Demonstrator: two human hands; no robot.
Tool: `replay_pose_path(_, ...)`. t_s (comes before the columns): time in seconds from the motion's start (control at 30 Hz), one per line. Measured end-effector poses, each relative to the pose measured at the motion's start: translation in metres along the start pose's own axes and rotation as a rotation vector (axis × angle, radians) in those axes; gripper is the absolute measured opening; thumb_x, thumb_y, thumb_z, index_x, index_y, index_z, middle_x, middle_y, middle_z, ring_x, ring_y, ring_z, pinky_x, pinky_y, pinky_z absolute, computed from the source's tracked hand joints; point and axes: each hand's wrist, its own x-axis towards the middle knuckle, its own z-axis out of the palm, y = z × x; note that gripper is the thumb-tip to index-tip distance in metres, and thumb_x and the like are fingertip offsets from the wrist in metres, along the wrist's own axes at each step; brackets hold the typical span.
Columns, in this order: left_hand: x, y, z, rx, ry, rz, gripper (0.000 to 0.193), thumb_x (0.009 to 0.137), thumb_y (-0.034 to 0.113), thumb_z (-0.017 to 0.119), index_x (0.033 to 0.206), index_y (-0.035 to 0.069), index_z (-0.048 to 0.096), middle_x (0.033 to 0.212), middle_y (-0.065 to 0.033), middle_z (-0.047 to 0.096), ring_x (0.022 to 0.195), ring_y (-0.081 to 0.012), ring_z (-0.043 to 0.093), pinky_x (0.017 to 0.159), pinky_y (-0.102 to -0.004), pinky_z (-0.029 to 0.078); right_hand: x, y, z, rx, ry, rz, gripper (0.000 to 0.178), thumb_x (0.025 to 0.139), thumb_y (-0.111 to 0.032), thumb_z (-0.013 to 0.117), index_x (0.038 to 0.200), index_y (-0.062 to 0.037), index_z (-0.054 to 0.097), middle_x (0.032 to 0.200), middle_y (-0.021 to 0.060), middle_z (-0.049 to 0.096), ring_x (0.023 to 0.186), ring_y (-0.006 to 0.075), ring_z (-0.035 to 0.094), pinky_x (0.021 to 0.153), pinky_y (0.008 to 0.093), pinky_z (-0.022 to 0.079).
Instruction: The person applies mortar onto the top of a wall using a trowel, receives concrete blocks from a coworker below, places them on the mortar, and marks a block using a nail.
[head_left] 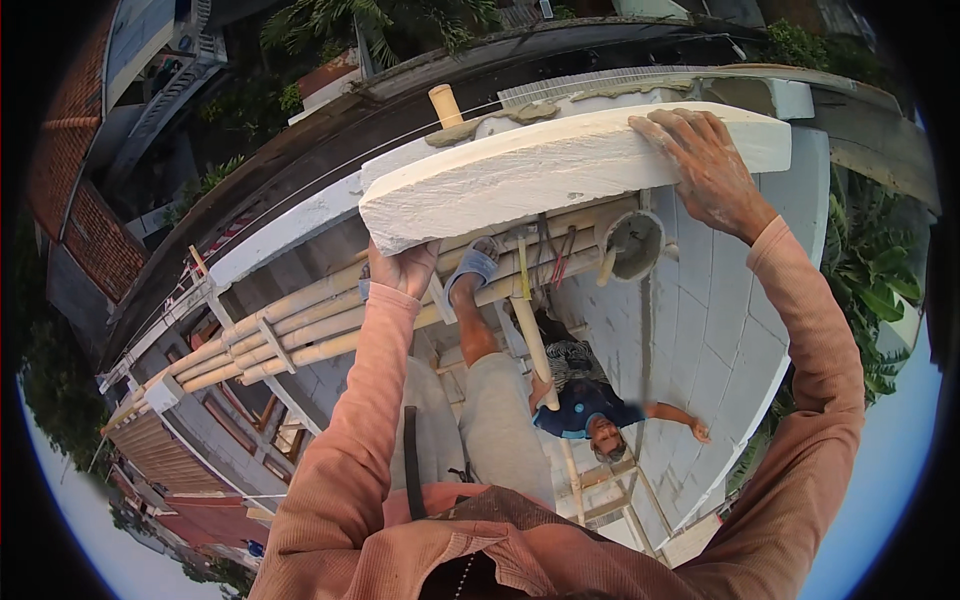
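A long white lightweight concrete block (510, 182) spans the space in front of me, held between both hands above the top of a block wall. My left hand (404, 268) grips its near left end from below, the fingers partly hidden under it. My right hand (700, 165) is wrapped over the top near its right end, fingers bent over the far edge and dusted white. Wet grey mortar (520, 112) shows on the wall top just beyond the block. Whether the block touches the wall is hidden.
Under my sandalled foot (475, 262) runs a scaffold of bamboo poles (300, 340). A bucket of mortar (635, 245) and red-handled tool (562, 262) sit beside it. Below, another person (585, 400) holds a bamboo pole. A pale block wall (700, 330) rises at right; a cut bamboo end (445, 103) stands beyond.
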Motion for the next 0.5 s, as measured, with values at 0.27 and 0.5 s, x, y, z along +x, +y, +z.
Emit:
replay_pose_path(0.27, 0.013, 0.003, -0.005, 0.165, 0.042, 0.073, 0.042, 0.099, 0.026, 0.058, 0.133, 0.002, 0.053, 0.134, -0.0161, 0.059, 0.124, -0.0322, 0.057, 0.107, -0.0493, 0.048, 0.021, 0.02, 0.027, -0.055, 0.025, 0.014, 0.1, 0.069, -0.001, 0.075, 0.155, -0.0261, 0.031, 0.141, 0.0039, 0.048, 0.131, 0.0248, 0.045, 0.121, 0.043, 0.03)
replay_pose_path(0.5, 0.033, -0.007, -0.004, 0.143, 0.086, 0.029, 0.038, 0.1, 0.022, 0.058, 0.131, 0.0, 0.054, 0.134, -0.0183, 0.058, 0.127, -0.0342, 0.055, 0.113, -0.0506, 0.045, 0.022, 0.046, 0.033, -0.109, 0.005, 0.003, 0.092, 0.075, 0.002, 0.067, 0.154, -0.0284, 0.032, 0.141, 0.0043, 0.049, 0.131, 0.0235, 0.045, 0.121, 0.0423, 0.03)
